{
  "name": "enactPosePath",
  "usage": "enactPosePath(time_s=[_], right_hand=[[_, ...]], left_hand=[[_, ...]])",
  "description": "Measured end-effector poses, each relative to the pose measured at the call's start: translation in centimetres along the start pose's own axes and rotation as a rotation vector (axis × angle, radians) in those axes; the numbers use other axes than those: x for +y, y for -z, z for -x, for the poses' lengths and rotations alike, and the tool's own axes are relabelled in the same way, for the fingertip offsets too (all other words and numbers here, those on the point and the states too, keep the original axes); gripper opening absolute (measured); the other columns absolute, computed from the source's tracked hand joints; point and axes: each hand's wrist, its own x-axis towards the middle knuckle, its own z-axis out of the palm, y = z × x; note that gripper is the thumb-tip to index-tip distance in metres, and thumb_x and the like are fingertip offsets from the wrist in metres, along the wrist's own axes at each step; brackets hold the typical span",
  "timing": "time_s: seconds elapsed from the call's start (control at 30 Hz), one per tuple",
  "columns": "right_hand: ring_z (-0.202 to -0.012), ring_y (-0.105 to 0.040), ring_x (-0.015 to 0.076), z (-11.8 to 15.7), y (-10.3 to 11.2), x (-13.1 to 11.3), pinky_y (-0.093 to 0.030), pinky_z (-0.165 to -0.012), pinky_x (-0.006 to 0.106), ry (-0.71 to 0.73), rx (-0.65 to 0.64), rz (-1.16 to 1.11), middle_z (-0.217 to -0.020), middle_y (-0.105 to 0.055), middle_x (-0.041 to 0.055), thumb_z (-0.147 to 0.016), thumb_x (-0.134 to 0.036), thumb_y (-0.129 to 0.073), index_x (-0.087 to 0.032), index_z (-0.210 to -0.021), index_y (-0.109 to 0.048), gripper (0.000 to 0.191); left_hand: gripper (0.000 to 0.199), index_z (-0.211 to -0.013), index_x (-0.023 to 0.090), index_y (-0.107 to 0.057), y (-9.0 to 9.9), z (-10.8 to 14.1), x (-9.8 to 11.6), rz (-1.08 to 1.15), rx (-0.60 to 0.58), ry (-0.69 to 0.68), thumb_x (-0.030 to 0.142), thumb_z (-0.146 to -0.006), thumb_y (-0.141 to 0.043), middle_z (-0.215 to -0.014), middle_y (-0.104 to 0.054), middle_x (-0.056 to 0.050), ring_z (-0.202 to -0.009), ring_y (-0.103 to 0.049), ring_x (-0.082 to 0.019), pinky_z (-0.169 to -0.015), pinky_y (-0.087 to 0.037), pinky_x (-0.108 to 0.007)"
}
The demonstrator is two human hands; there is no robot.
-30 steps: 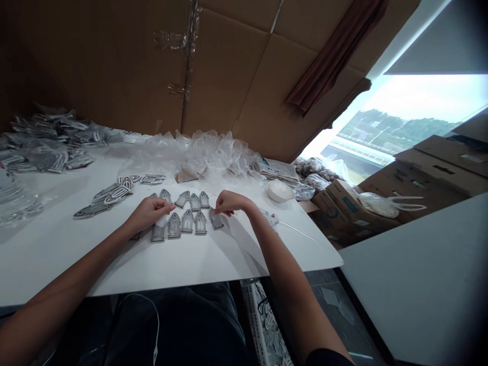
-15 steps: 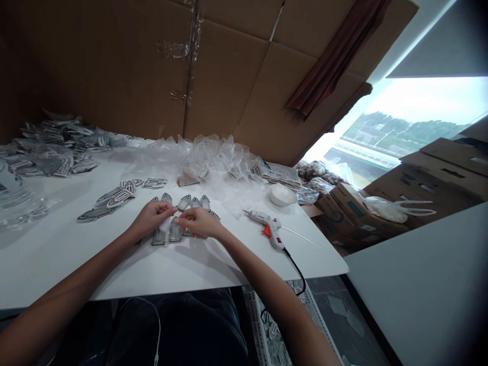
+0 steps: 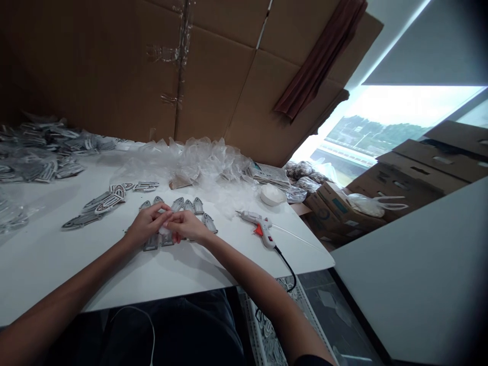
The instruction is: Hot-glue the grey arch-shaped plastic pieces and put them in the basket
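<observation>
My left hand (image 3: 147, 223) and my right hand (image 3: 186, 225) meet above the white table (image 3: 183, 277), fingertips together. Between them is a small whitish piece (image 3: 164, 230), too small to name, with the fingers of both hands pinched around it. Beneath and around the hands lie several grey pointed pieces, among them one at the right (image 3: 209, 222) and one near the front (image 3: 151, 242). Farther left is a loose group of grey and white patches (image 3: 110, 202). A white glue gun (image 3: 259, 226) with an orange trigger lies to the right of my right hand.
Crumpled clear plastic (image 3: 213, 157) lies along the cardboard wall (image 3: 213, 76). A white bowl (image 3: 273, 195) stands behind the glue gun. Piled grey pieces (image 3: 49, 140) cover the back left. Below the table edge is a white basket (image 3: 255, 325); boxes (image 3: 412, 178) stand at right.
My hands have come closer together, the fingers now touching around the whitish piece. The whole view has shifted, so the table things appear farther left.
</observation>
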Motion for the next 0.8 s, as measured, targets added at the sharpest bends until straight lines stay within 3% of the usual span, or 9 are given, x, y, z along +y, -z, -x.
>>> enactPosePath(time_s=[0.1,0.17,0.27,0.37,0.47,0.57,0.67,0.8], right_hand=[[-0.051,-0.057,0.0078,0.1,1.0,0.0,-0.048,-0.056,0.019,-0.022,0.086,0.11,-0.06,-0.06,-0.0006,-0.091,-0.027,-0.055,-0.012,-0.087,-0.066,0.019],[-0.055,-0.059,0.008,0.6,3.7,0.0,-0.048,-0.059,0.019,-0.034,0.232,0.222,-0.071,-0.066,0.0013,-0.088,-0.026,-0.057,-0.013,-0.09,-0.069,0.018],[-0.074,-0.064,0.0103,2.6,10.8,0.1,-0.048,-0.074,0.022,-0.081,0.646,0.428,-0.099,-0.069,0.0061,-0.089,-0.021,-0.05,-0.015,-0.101,-0.069,0.024],[-0.109,-0.059,0.0227,6.0,19.2,0.8,-0.043,-0.093,0.032,-0.207,1.07,0.62,-0.12,-0.063,0.0148,-0.092,-0.026,-0.043,-0.014,-0.117,-0.066,0.036],[-0.118,-0.053,0.0291,9.1,25.3,2.7,-0.039,-0.098,0.041,-0.372,1.288,0.732,-0.121,-0.06,0.0211,-0.093,-0.026,-0.038,-0.009,-0.119,-0.065,0.041],[-0.117,-0.053,0.025,10.6,28.0,5.8,-0.039,-0.099,0.043,-0.501,1.316,0.791,-0.118,-0.06,0.0174,-0.094,-0.028,-0.041,-0.01,-0.115,-0.065,0.036],[-0.118,-0.053,0.0215,10.5,28.4,9.0,-0.039,-0.105,0.044,-0.571,1.214,0.832,-0.114,-0.062,0.0125,-0.09,-0.034,-0.058,-0.009,-0.106,-0.065,0.031],[-0.128,-0.046,0.023,10.4,28.2,10.7,-0.035,-0.109,0.047,-0.557,1.12,0.878,-0.128,-0.057,0.0111,-0.09,-0.031,-0.057,-0.011,-0.111,-0.065,0.031]], left_hand=[[0.049,-0.101,0.019,-0.058,-0.1,0.2,0.1,-0.007,-0.012,0.016,0.065,-0.085,-0.049,-0.052,-0.047,0.005,-0.047,-0.04,-0.008,-0.046,-0.028,-0.016],[0.052,-0.107,0.02,-0.057,0.0,0.2,0.2,-0.002,-0.014,0.02,0.066,-0.088,-0.043,-0.052,-0.046,0.005,-0.048,-0.04,-0.008,-0.048,-0.03,-0.016],[0.055,-0.111,0.02,-0.055,0.5,0.3,0.6,0.007,-0.005,0.022,0.067,-0.089,-0.038,-0.057,-0.05,0.004,-0.048,-0.039,-0.007,-0.05,-0.032,-0.017],[0.056,-0.114,0.021,-0.055,0.9,0.2,0.8,0.0,0.003,0.021,0.068,-0.09,-0.035,-0.06,-0.054,0.003,-0.047,-0.038,-0.007,-0.05,-0.033,-0.018],[0.055,-0.113,0.021,-0.057,1.0,0.1,0.7,-0.04,0.003,0.004,0.067,-0.09,-0.037,-0.061,-0.055,0.003,-0.049,-0.038,-0.007,-0.052,-0.032,-0.018],[0.053,-0.111,0.021,-0.059,0.9,0.0,0.3,-0.089,-0.01,-0.023,0.066,-0.091,-0.038,-0.061,-0.054,0.003,-0.05,-0.038,-0.007,-0.052,-0.03,-0.018],[0.053,-0.109,0.02,-0.06,0.9,-0.1,-0.1,-0.127,-0.015,-0.042,0.065,-0.092,-0.036,-0.061,-0.055,0.002,-0.051,-0.039,-0.008,-0.053,-0.03,-0.019],[0.054,-0.107,0.019,-0.06,1.0,-0.1,-0.2,-0.166,-0.008,-0.048,0.065,-0.092,-0.035,-0.062,-0.054,0.002,-0.051,-0.039,-0.008,-0.053,-0.031,-0.019]])
